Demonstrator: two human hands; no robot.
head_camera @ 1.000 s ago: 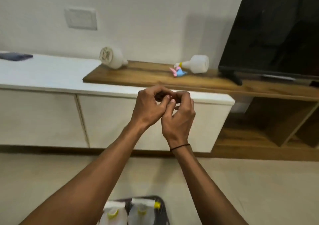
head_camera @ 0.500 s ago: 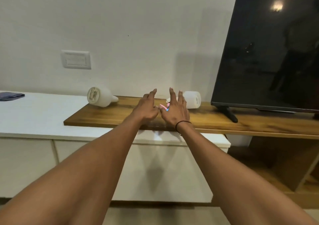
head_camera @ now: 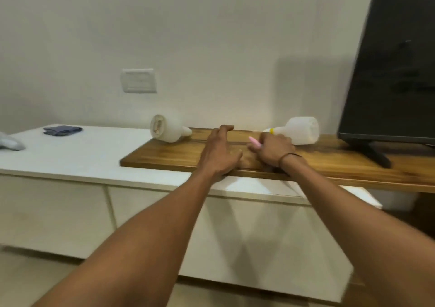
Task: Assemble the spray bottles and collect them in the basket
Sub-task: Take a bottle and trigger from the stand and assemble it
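Both hands reach over the wooden desk between two white bottles lying on their sides.

The right hand is curled over a pink spray head, its fingers grasping it on the wooden desk, just in front of the right bottle, whose yellow-ringed neck points left toward the hand. The left hand hovers beside it, fingers released and spread, touching nothing I can make out. The left bottle lies well apart at the plank's left end, base toward the camera. A white cabinet runs underneath, with a folded blue cloth at far left, and a dark television at right.
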